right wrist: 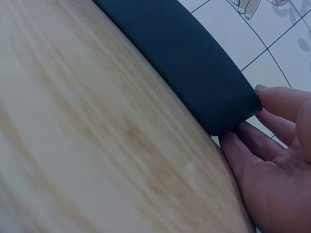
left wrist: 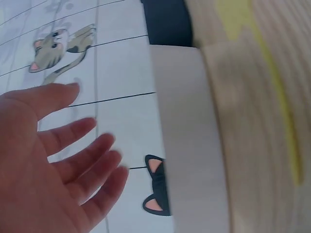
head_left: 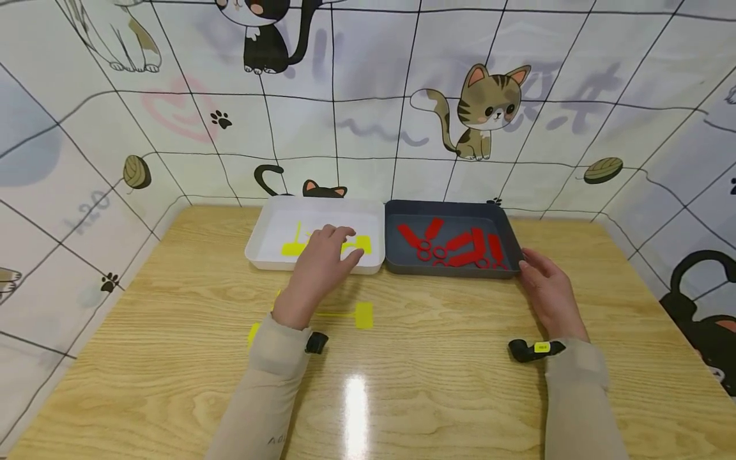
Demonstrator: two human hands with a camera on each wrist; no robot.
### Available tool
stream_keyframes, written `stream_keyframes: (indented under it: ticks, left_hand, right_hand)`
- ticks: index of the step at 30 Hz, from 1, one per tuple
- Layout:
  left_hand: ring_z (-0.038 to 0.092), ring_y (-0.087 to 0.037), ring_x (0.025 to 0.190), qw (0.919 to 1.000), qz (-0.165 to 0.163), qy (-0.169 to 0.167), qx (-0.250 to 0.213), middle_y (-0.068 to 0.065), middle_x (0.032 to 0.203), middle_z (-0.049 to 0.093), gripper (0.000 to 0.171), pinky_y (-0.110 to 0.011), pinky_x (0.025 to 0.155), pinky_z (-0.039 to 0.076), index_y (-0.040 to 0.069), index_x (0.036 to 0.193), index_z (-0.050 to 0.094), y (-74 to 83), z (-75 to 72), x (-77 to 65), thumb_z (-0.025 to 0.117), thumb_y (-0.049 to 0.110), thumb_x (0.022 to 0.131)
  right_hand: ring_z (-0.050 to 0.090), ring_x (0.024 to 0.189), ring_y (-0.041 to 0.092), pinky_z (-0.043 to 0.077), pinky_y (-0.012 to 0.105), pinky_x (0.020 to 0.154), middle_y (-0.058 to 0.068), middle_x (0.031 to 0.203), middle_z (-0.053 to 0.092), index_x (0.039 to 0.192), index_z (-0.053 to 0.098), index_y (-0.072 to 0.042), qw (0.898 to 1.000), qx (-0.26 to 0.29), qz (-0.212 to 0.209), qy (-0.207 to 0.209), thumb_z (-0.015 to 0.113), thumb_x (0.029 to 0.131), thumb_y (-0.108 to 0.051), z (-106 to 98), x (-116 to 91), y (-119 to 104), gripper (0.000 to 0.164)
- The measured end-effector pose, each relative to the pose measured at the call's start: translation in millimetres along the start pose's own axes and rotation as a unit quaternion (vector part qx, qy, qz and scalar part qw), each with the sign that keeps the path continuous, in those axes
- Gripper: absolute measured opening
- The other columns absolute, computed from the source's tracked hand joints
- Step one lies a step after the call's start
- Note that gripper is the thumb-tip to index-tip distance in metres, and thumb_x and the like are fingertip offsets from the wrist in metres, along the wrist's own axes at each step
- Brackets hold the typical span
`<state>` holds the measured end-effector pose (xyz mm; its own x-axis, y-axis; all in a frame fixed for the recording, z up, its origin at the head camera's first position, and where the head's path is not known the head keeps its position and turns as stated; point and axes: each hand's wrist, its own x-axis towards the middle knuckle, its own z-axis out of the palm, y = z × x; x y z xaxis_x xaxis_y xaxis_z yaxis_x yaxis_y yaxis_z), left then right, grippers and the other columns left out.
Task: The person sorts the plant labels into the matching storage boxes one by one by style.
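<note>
My left hand (head_left: 326, 262) hovers over the white tray (head_left: 261, 239), fingers loosely spread and nothing held. Beneath it in the tray lie yellow flat tags (head_left: 363, 243) with thin stems, partly hidden by the hand. The left wrist view shows the same relaxed fingers (left wrist: 99, 150) beside the white tray's outer wall (left wrist: 192, 141). At the front right corner of the dark grey tray (head_left: 448, 273), my right hand (head_left: 549, 291) holds the edge. In the right wrist view, the thumb touches its rim and fingers lie against the corner (right wrist: 233, 111). Several red tags with rings (head_left: 460, 241) lie inside.
More yellow tags (head_left: 364, 315) lie on the wooden table (head_left: 437, 358) in front of the white tray, some partly behind the left forearm. Both trays stand side by side near the cat-patterned backdrop (head_left: 368, 128). Backdrop cloth also hangs at left and right.
</note>
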<state>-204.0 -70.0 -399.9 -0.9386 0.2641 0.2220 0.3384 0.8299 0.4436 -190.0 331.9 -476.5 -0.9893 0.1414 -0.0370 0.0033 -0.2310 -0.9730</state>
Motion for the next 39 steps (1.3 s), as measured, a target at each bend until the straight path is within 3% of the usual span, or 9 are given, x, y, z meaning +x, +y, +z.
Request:
stream_keyframes:
  ticks: [2,6,11,14,20,24,30,39]
  left_hand:
    - [0.050,-0.020,0.087,0.9997,-0.005,-0.023,-0.012,-0.006,0.101,0.054,0.037,-0.030,0.073,0.044,0.013,0.113,0.055,3.1,-2.7,-1.7,0.059,0.035,0.085]
    - [0.051,-0.014,0.076,0.9940,-0.008,-0.106,-0.027,-0.001,0.093,0.055,0.034,-0.027,0.067,0.043,0.014,0.109,0.055,9.3,-4.0,-3.9,0.060,0.036,0.084]
    - [0.051,-0.013,0.078,0.9700,-0.016,-0.242,-0.013,0.002,0.091,0.055,0.040,-0.027,0.072,0.043,0.014,0.117,0.055,13.4,0.5,-9.4,0.061,0.034,0.083]
    - [0.051,-0.014,0.080,0.9589,-0.014,-0.283,0.009,0.002,0.094,0.056,0.042,-0.029,0.075,0.043,0.013,0.118,0.055,14.8,4.6,-12.8,0.063,0.032,0.081]
    - [0.051,-0.016,0.095,0.9548,0.009,-0.288,0.071,-0.001,0.111,0.056,0.043,-0.031,0.081,0.043,0.012,0.114,0.058,21.3,8.3,-18.6,0.070,0.026,0.076]
    - [0.050,-0.016,0.096,0.9498,0.004,-0.293,0.108,-0.001,0.115,0.051,0.043,-0.032,0.077,0.044,0.016,0.113,0.058,25.5,8.2,-25.1,0.071,0.029,0.074]
    - [0.048,-0.019,0.089,0.9552,-0.002,-0.269,0.124,-0.002,0.106,0.047,0.042,-0.033,0.069,0.044,0.016,0.107,0.059,24.6,11.1,-32.1,0.074,0.030,0.070]
    - [0.044,-0.021,0.087,0.9603,0.017,-0.241,0.140,-0.004,0.099,0.042,0.036,-0.033,0.062,0.042,0.015,0.100,0.056,24.7,18.9,-36.8,0.072,0.023,0.069]
  right_hand:
    - [0.036,0.121,0.013,0.026,0.023,0.101,0.012,0.138,0.025,0.139,0.027,-0.003,1.000,-0.002,0.002,-0.001,0.054,0.089,-0.013,0,0,0,0.059]
    - [0.036,0.122,0.012,0.028,0.023,0.100,0.011,0.139,0.025,0.139,0.028,-0.004,1.000,-0.018,0.008,0.006,0.055,0.088,-0.015,0,0,0,0.059]
    - [0.034,0.124,0.013,0.026,0.024,0.101,0.012,0.140,0.023,0.140,0.028,-0.005,0.999,-0.029,0.011,0.010,0.055,0.088,-0.017,0,0,0,0.060]
    - [0.034,0.124,0.013,0.026,0.025,0.101,0.011,0.140,0.024,0.140,0.028,-0.006,0.999,-0.033,0.010,0.009,0.055,0.088,-0.019,0,0,0,0.059]
    - [0.040,0.117,0.012,0.028,0.024,0.100,0.011,0.137,0.027,0.139,0.027,-0.002,1.000,0.002,-0.003,-0.007,0.055,0.088,-0.014,0,-1,0,0.060]
    - [0.043,0.114,0.010,0.031,0.022,0.098,0.011,0.135,0.029,0.139,0.026,0.000,1.000,0.012,-0.008,-0.013,0.056,0.088,-0.013,-2,-1,0,0.061]
    - [0.041,0.117,0.011,0.030,0.023,0.099,0.011,0.136,0.028,0.139,0.028,-0.002,1.000,-0.003,-0.006,-0.006,0.057,0.087,-0.016,-2,1,-1,0.061]
    - [0.038,0.119,0.014,0.026,0.027,0.101,0.008,0.132,0.032,0.138,0.030,-0.002,1.000,0.008,-0.004,-0.004,0.058,0.086,-0.015,-2,-1,-1,0.060]
